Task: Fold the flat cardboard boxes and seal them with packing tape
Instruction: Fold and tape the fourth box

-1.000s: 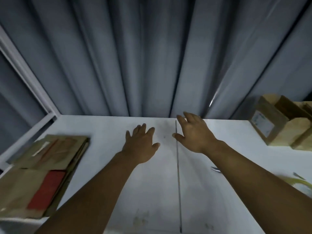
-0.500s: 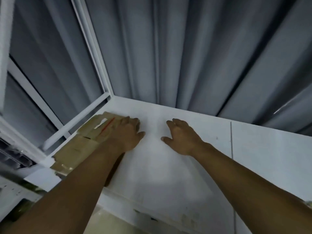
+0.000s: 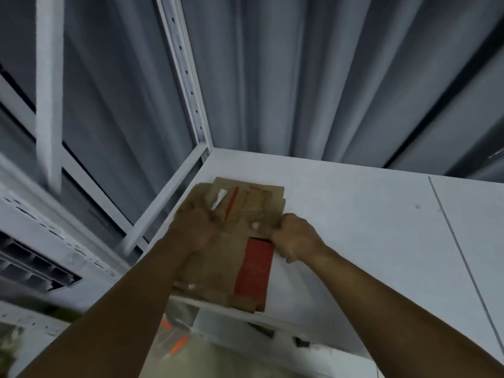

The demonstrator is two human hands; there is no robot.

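The boxes [image 3: 245,203] lie stacked flat at mid-frame in the left corner of the tabletop [image 3: 354,227], long axis running up the frame; the right edge is pinched by the right hand [image 3: 296,241], thumb on top; the left hand [image 3: 197,230] is laid on the left side — blurred, its grip cannot be told; bare room is found rightward — rails [image 3: 163,203] crowd the left.

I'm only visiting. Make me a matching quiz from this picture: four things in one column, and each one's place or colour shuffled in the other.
1. left hand
2. right hand
3. curtain
4. table

a. grey, hanging behind
b. pinches the right edge of the cardboard stack
c. white, under the cardboard
d. on the stack's left part, blurred

Pairs: 1-d, 2-b, 3-a, 4-c
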